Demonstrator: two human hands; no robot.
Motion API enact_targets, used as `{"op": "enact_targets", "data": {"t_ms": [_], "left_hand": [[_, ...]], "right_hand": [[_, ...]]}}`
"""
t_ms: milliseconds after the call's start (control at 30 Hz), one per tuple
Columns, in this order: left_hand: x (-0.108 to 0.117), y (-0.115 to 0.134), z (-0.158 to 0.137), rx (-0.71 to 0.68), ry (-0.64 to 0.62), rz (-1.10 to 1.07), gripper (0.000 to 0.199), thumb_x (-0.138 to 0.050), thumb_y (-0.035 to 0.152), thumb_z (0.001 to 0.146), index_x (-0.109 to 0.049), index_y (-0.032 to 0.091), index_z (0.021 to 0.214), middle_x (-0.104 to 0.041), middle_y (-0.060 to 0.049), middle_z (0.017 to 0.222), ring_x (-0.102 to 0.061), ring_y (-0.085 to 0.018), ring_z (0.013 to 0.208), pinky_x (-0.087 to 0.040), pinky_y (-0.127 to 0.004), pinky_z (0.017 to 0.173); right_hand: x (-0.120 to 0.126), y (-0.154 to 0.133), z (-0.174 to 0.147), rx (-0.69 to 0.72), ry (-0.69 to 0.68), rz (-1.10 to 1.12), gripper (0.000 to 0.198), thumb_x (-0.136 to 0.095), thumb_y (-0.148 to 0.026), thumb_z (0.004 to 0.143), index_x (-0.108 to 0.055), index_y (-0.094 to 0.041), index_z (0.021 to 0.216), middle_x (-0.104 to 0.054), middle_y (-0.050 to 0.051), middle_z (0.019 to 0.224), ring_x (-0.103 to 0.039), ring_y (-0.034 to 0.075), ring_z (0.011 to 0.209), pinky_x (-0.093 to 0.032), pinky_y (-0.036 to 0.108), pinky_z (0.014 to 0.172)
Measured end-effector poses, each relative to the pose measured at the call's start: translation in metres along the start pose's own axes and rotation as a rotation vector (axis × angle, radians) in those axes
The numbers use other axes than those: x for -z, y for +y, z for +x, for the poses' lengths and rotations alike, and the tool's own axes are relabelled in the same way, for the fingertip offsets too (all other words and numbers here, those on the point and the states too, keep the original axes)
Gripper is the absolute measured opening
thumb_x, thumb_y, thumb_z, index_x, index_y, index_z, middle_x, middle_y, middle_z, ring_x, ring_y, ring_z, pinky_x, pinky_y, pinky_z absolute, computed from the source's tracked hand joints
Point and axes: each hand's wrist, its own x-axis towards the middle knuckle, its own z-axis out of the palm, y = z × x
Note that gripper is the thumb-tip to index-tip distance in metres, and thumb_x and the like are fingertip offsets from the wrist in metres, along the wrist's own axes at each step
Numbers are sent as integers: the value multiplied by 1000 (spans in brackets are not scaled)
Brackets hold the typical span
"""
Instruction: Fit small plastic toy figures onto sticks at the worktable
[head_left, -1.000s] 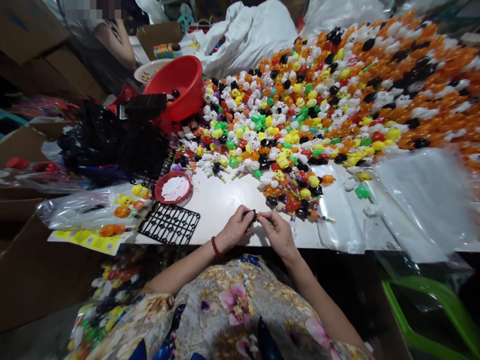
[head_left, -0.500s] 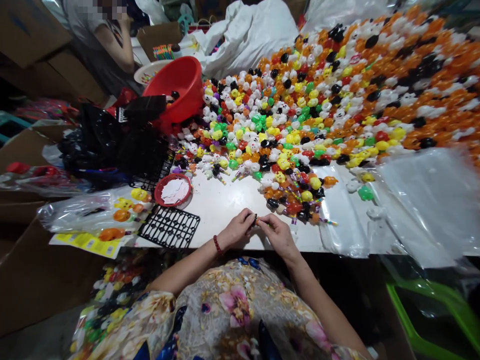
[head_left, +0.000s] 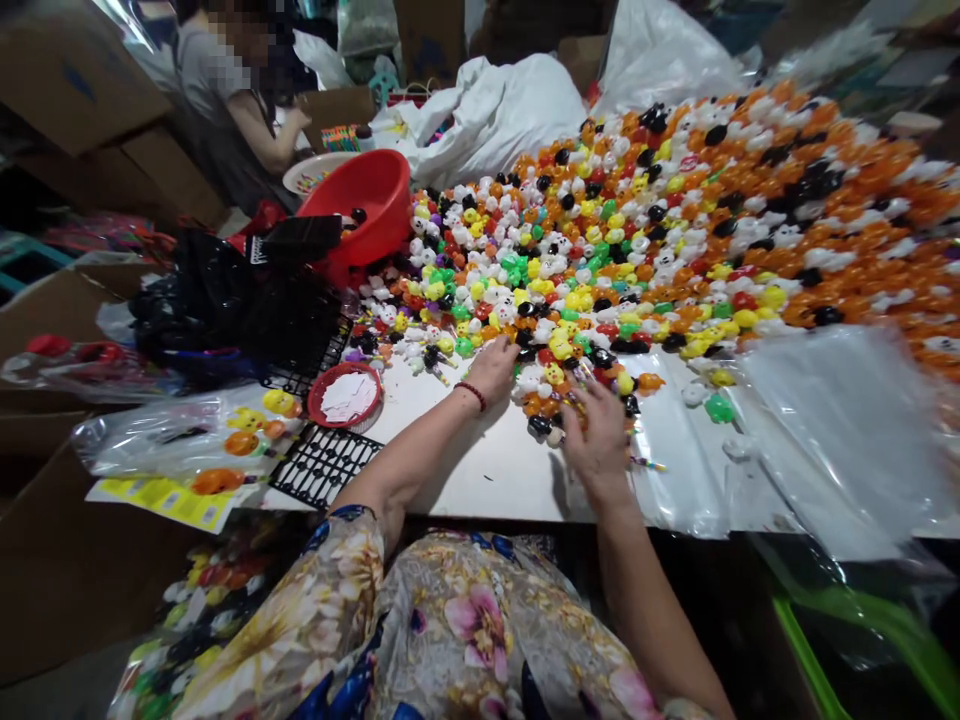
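Presently, 1 white table [head_left: 480,470], piled with small plastic toy toppers [head_left: 637,230] in orange, white, black, yellow, green and red, the heap thickest toward 1 o'clock and thinning at its near edge, probably so pieces can be picked off singly.

Left hand [head_left: 495,368]: reached to 12 o'clock, fingers curled down into the heap's near edge; whether it has hold of a piece cannot be told.

Right hand [head_left: 598,440]: fingers spread, palm down, resting on toppers at the edge; nothing visibly gripped.

At 10 o'clock: red basin [head_left: 360,195], small red dish [head_left: 346,395] of white bits, black plastic grid [head_left: 322,465], all within arm's reach.

At 3 o'clock: clear plastic bags [head_left: 840,430], lying flat.

At 11 o'clock: another person [head_left: 225,90], seated apart.
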Motion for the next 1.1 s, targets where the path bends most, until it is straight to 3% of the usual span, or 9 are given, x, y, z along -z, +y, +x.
{"op": "enact_targets", "data": {"t_ms": [100, 200, 367, 467, 633, 733, 900, 1000, 1100], "left_hand": [[-2, -2, 1, 69, 17, -17, 24, -50, 6, 85, -61, 16, 104, -57, -12, 110, -60, -23, 93, -49, -34, 84], [5, -11, -14, 223, 145, -123, 22, -56, 11, 83, -59, 15, 105, -55, -11, 107, -58, -21, 91, -49, -34, 83], [23, -34, -65, 421, 334, -329, 36, -56, 13, 78, -60, 17, 114, -53, -8, 106, -58, -20, 92, -51, -33, 85], [30, -40, -103, 443, 266, -302, 29, -53, 15, 81, -64, 19, 108, -50, -7, 103, -57, -18, 84, -51, -34, 89], [33, -35, -141, 362, -2, -174, 10, -59, 11, 79, -59, 20, 85, -51, -6, 95, -58, -20, 84, -50, -36, 88], [39, -32, -146, 435, 0, -267, 15, -63, 13, 77, -58, 19, 90, -53, -5, 96, -60, -21, 91, -48, -37, 91], [49, -32, -150, 675, 148, -978, 25, -72, 19, 74, -59, 20, 95, -60, -2, 90, -64, -16, 86, -52, -31, 83], [50, -30, -153, 794, 219, -1471, 25, -77, 28, 74, -57, 20, 88, -62, 1, 80, -66, -12, 77, -51, -22, 69], [49, -28, -158, 840, 267, -1644, 32, -81, 35, 72, -55, 17, 78, -62, 1, 73, -57, -6, 60, -40, -15, 50]], "right_hand": [[-23, -18, -25, 81, -176, 99, 25, -48, -30, 94, -69, -21, 106, -66, 13, 113, -59, 28, 108, -48, 49, 99], [-44, -33, -35, 128, -342, 131, 27, -45, -24, 95, -69, -21, 106, -66, 13, 111, -60, 26, 106, -51, 44, 96], [-79, -55, 3, 102, -605, -49, 36, -39, -11, 93, -64, -16, 119, -62, 16, 115, -58, 26, 105, -48, 37, 94], [-105, -67, 35, 25, -674, -208, 44, -36, -7, 93, -54, -11, 133, -59, 20, 118, -56, 27, 106, -45, 37, 91], [-136, -74, 48, -47, -644, -257, 33, -42, -20, 96, -58, -9, 123, -53, 24, 125, -51, 31, 107, -42, 42, 89], [-140, -68, 40, -106, -555, -155, 29, -44, -9, 90, -60, -10, 113, -58, 22, 119, -51, 29, 105, -40, 41, 92], [-128, -54, 25, -203, -454, -92, 37, -40, -4, 85, -59, -10, 117, -65, 16, 108, -56, 26, 103, -43, 36, 92], [-113, -51, 10, -316, -360, 151, 37, -43, -15, 85, -63, -16, 117, -68, 12, 108, -61, 25, 102, -48, 37, 91], [-96, -58, -14, -415, -346, 443, 33, -48, -28, 85, -69, -22, 108, -72, 7, 101, -65, 24, 95, -52, 39, 88]]}}
